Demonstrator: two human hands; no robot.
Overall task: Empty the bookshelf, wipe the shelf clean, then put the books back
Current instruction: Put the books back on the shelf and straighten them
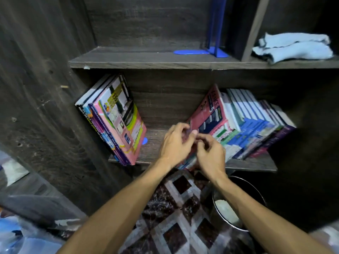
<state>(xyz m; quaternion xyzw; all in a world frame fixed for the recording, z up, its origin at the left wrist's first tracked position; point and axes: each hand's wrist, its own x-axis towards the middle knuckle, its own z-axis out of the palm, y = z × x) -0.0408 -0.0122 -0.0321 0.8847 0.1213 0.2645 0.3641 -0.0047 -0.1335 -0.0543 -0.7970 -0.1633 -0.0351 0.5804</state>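
From my remote seat I am looking into a dark wooden bookshelf with 2 shelves in view. The upper shelf carries no books, only 2 blue metal bookends standing together near its right divider. In the compartment to the right of that divider lies 1 light blue folded cloth.

The books are all on the lower shelf, in 2 groups. The left group of books leans against the left wall; I count at least 5 spines there, with a pink and yellow cover facing out. 1 blue rounded tab peeks out from behind it. The right group of books leans to the right and is too closely packed for an exact count, though it is clearly larger; a pink cover is at its front.

Both of the person's hands meet at the shelf's front, between the 2 groups. The left hand pinches the top corner of 1 thin pink book between thumb and curled fingers. The right hand has its fingers curled beside that same book, but through the blur I cannot tell whether they grip it.

Below the shelf, 1 round metal bin stands on the patterned tiled floor.
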